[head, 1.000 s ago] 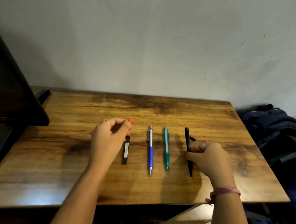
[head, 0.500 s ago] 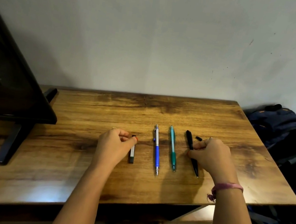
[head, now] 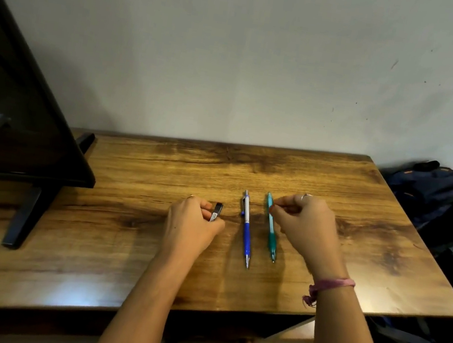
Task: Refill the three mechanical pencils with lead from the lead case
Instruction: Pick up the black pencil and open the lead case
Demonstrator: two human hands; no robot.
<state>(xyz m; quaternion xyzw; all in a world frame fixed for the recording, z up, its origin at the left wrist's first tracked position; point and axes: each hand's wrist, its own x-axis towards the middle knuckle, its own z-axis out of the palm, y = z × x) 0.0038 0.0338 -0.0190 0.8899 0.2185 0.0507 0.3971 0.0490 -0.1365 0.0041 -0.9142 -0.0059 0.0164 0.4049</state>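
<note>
My L hand (head: 192, 226) is curled round the lead case (head: 216, 212), fingers wrapped on its lower half; the dark top end w/ a bit of white label pokes up out of the fist, tilted a little to the right. R hand (head: 306, 227) is curled too, fingertips (head: 274, 206) bunched tight up by the top end of the teal pencil (head: 271, 226). Can't tell if they pinch something small or just touch the pencil, it's too tiny to make out. Hands are apart, both low over the wooden table (head: 120, 243).

Btwn my hands: the blue-and-white pencil (head: 246, 228) lies flat, tip toward me, clip end away, nearer my L hand but not touching it. The teal pencil lies parallel just to its right, tip toward me as well, right up against my R hand. Third pencil: not visible, possibly hidden under my R hand, can't say.

Pink thread band (head: 331, 285) on my R wrist, ring on each hand.

Further out, left of my L hand: a dark monitor (head: 16, 116) on a black stand, well apart from the case. Right of my R hand, off the table edge: a dark blue backpack (head: 434, 190). Plain wall (head: 236, 55) beyond the table.
</note>
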